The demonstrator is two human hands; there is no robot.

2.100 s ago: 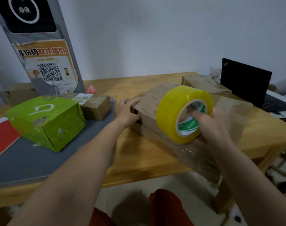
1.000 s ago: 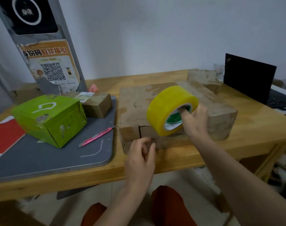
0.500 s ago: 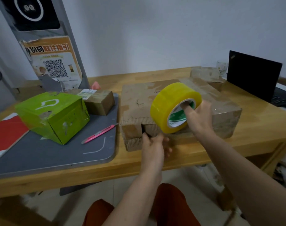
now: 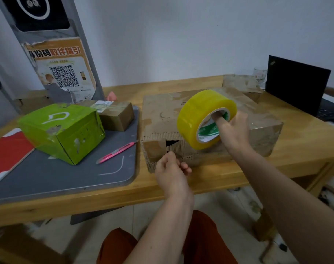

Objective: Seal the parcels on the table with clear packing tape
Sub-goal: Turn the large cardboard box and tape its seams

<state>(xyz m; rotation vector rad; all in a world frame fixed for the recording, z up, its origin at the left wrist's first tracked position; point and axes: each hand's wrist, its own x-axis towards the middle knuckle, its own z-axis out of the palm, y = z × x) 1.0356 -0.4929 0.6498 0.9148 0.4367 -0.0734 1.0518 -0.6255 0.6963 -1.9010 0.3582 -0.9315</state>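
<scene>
A large worn cardboard parcel (image 4: 162, 115) lies flat on the wooden table (image 4: 305, 145), with a torn gap in its front edge. My right hand (image 4: 234, 132) holds a yellow-looking roll of packing tape (image 4: 196, 115) upright over the parcel's front edge, fingers hooked through the core. My left hand (image 4: 170, 172) is just in front of the parcel's front face, below and left of the roll. Its thumb and fingers are pinched together, seemingly on the tape's free end; the clear strip is barely visible.
A grey mat (image 4: 67, 178) on the left carries a green box (image 4: 63, 130), a small brown parcel (image 4: 116, 117) and a pink utility knife (image 4: 116, 151). A red envelope (image 4: 8, 151) lies far left. Another cardboard parcel (image 4: 240, 82) and a laptop (image 4: 295, 82) stand back right.
The large parcel was turned to lie square to me. My left hand left its far end, came to the front under the roll, and has now drawn back down-left, fingers pinched.
</scene>
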